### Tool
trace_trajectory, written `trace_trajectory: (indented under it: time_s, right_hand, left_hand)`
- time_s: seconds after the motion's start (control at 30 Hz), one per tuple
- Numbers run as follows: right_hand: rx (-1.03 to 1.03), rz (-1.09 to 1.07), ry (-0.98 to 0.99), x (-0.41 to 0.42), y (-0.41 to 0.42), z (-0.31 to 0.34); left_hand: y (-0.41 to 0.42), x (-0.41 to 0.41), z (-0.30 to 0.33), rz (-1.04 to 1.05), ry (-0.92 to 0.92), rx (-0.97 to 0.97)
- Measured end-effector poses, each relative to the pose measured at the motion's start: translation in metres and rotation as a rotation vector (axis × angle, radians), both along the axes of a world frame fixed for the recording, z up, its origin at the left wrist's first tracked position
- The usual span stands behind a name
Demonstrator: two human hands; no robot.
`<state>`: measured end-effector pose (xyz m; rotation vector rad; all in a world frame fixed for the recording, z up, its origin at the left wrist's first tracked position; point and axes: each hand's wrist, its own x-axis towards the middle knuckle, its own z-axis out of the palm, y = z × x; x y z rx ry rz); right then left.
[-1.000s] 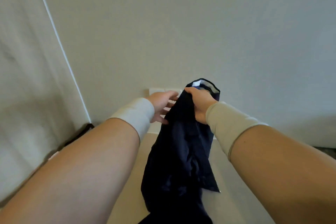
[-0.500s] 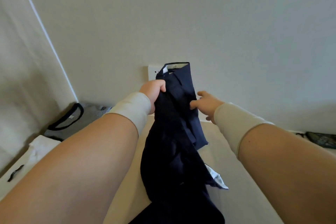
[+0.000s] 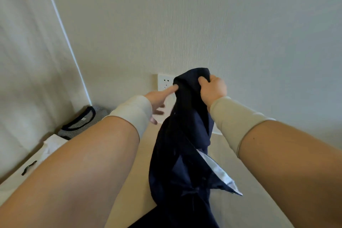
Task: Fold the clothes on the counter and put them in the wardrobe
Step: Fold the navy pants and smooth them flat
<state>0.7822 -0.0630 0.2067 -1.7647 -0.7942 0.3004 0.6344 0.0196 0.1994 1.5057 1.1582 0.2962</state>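
Above the beige counter (image 3: 246, 190), a dark navy garment (image 3: 185, 153) was held up in front of the wall, its lower part trailing down to the counter surface at the bottom of the view. The right hand (image 3: 212, 89) was clenched on the bunched top of the garment, fingers wrapped over the fabric. The left hand (image 3: 159, 98) was unclenched, fingers extended, with one fingertip touching the garment's upper left edge; it gripped nothing. Both wrists carried pale sleeves, and both forearms reached forward from the lower corners. A white lining or facing showed along one lower edge of the navy cloth on the right side. Behind the hands a white wall socket (image 3: 165, 82) was mounted on the wall, partly covered by the garment. At the far left corner of the counter lay a grey striped top with a dark neckline (image 3: 81, 122), and just beside it a white cloth item (image 3: 53, 144). A small black object (image 3: 28, 167) lay on the counter's left edge; its nature could not be determined.
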Motion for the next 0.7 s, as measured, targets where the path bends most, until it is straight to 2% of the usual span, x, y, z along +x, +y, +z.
trace_trajectory:
  time_s: [0.07, 0.17, 0.23, 0.43, 0.5, 0.6, 0.7]
  right_hand:
    - [0.066, 0.012, 0.044, -0.001, -0.001, 0.009]
    - [0.15, -0.019, 0.22, 0.001, -0.011, 0.024]
    - [0.245, -0.042, 0.358, 0.009, -0.019, 0.033]
    - [0.396, -0.08, 0.552, 0.016, -0.033, 0.044]
    - [0.403, -0.08, 0.536, 0.018, -0.033, 0.045]
    - [0.321, -0.154, 0.449, 0.03, -0.037, 0.041]
    - [0.201, -0.209, 0.428, 0.051, -0.044, 0.024]
  left_hand:
    - [-0.011, 0.005, 0.001, -0.141, 0.134, 0.008]
    - [-0.018, 0.007, -0.001, -0.24, 0.316, 0.116]
    - [-0.016, 0.007, -0.005, -0.265, 0.314, 0.083]
    - [-0.027, 0.007, -0.017, -0.283, 0.225, 0.063]
    - [-0.024, 0.011, -0.022, -0.261, 0.2, 0.164]
    - [-0.015, 0.008, -0.017, -0.11, 0.149, 0.286]
    - [-0.002, -0.002, -0.013, -0.023, 0.338, 0.449]
